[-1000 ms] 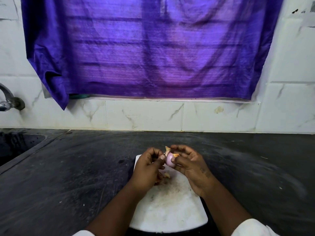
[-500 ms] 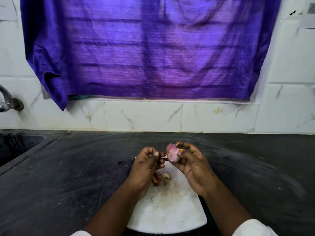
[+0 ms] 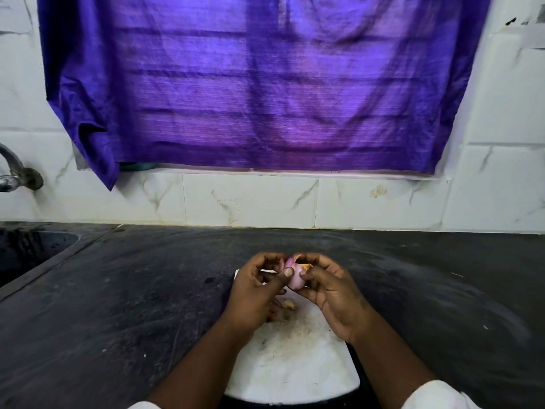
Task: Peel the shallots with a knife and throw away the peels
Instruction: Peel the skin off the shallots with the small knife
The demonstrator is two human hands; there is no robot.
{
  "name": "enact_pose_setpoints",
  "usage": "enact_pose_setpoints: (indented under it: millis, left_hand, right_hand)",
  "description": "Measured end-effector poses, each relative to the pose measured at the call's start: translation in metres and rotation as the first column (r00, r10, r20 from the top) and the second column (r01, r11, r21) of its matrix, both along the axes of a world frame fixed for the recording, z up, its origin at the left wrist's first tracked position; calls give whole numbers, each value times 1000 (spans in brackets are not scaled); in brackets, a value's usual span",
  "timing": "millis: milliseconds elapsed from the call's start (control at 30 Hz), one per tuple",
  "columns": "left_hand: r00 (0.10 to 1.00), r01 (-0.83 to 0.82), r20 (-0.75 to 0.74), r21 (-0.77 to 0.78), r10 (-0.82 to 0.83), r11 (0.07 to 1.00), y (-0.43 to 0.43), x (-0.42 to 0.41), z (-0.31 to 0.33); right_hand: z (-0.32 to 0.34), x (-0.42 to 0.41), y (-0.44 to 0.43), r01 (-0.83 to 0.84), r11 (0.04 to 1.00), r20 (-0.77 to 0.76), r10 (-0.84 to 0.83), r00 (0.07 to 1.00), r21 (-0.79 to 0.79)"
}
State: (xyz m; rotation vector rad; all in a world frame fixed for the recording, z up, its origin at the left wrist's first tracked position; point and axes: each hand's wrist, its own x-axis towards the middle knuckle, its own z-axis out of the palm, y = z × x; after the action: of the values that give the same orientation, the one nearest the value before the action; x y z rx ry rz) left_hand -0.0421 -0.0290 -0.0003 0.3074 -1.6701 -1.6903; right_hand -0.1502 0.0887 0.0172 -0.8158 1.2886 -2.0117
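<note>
A small pink shallot (image 3: 295, 280) is held just above the far end of a white cutting board (image 3: 295, 364). My right hand (image 3: 333, 296) grips it from the right and below. My left hand (image 3: 253, 296) closes on it from the left, thumb pressed on its front. Pale orange skin (image 3: 306, 265) curls off the top of the shallot. A few peel scraps (image 3: 288, 304) lie on the board under my hands. No knife shows in the head view.
The board rests on a dark stone counter (image 3: 132, 305). A sink (image 3: 29, 249) with a tap (image 3: 11, 172) is at the far left. A white tiled wall and a purple curtain (image 3: 250, 84) stand behind the counter.
My hands parted briefly with the shallot in the right hand, then my left hand came back and its thumb now presses on the shallot. The shallot has turned more upright.
</note>
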Motion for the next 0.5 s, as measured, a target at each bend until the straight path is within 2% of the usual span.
enact_pose_setpoints:
  millis: [167,300,500]
  left_hand:
    - [1000,4,-11,36,-4,999,-1,0,1]
    - [999,31,-35,161,-26,986,-4,-1,-1]
    - [998,-43,54,62,39,997,-8,-4,-7]
  right_hand:
    - [-1,1,-1,-43,999,8,43,999,-12]
    - [-1,1,-1,-48,999,35,49,998,-24]
    - [2,-5,0,-34,990,207,63,976,-138]
